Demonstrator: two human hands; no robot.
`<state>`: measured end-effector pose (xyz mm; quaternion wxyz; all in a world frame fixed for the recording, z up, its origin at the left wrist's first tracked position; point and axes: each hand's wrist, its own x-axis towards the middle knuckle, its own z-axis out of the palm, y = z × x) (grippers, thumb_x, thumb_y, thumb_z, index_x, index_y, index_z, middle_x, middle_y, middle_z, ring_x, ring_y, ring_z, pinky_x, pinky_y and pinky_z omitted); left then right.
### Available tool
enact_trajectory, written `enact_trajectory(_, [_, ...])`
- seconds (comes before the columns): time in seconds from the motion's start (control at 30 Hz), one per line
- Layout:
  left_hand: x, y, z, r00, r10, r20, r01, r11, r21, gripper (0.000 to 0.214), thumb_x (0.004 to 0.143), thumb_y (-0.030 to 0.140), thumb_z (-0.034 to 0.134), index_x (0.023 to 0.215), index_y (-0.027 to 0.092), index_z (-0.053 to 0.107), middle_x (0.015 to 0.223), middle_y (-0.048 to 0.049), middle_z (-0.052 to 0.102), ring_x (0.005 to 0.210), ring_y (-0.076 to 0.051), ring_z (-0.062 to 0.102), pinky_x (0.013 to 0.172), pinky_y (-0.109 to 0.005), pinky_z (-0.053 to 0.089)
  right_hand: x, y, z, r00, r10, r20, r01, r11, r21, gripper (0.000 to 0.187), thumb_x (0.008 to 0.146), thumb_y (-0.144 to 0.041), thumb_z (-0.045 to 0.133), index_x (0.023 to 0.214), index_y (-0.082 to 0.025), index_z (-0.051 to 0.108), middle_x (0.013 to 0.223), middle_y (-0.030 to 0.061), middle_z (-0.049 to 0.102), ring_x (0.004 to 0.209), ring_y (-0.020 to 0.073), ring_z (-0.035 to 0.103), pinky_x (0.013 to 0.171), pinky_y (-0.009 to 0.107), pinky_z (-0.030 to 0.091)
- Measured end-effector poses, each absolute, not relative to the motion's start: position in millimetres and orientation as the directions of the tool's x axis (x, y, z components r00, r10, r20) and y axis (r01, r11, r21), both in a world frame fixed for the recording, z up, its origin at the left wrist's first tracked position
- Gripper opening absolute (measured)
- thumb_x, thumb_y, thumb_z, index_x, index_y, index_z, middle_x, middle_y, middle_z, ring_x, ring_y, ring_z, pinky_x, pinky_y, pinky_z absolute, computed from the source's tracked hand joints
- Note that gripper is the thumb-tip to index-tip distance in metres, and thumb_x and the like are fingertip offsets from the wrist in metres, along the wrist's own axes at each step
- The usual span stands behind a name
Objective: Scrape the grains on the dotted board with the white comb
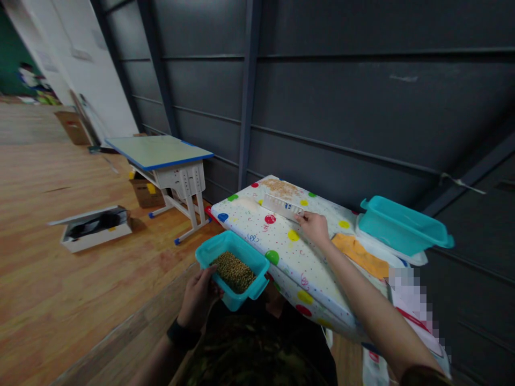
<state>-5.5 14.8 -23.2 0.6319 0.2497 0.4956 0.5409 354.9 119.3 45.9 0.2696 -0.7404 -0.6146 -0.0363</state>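
My left hand (203,292) grips the near rim of a small teal plastic bin (233,241) held off the table's front edge. Small round greenish-yellow beans (233,271) cover the bin's bottom. Over the dotted tablecloth (257,225), my right hand (314,228) is closed on the right end of a long white plastic tray (281,206) with a ribbed side. A pale heap of fine powder or grain (246,203) lies at the tray's left end. Behind the tray, brown grains (281,187) are spread on the cloth.
An orange cloth (360,256) lies right of my right forearm. Past it, a larger teal bin (404,225) stands on a white lid. To the left are a school desk (161,150) and an open white box (98,230) on the floor. A dark panelled wall (341,107) rises behind the table.
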Motion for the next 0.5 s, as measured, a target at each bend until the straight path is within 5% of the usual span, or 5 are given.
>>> enact_trajectory(0.5, [-5.1, 2.5, -18.7, -0.072, 0.931, -0.358, -0.396, 0.302, 0.867, 0.053, 0.052, 0.059, 0.1, 0.055, 0.023, 0.061, 0.045, 0.0047, 0.059, 0.041, -0.013, 0.054, 0.043, -0.024, 0.045, 357.8, 110.0, 47.2, 0.216, 0.913, 0.345, 0.874, -0.023, -0.485, 0.043, 0.097, -0.045, 0.062, 0.061, -0.022, 0.066, 0.061, 0.0078, 0.067, 0.062, 0.0224, 0.058, 0.064, 0.035, 0.032])
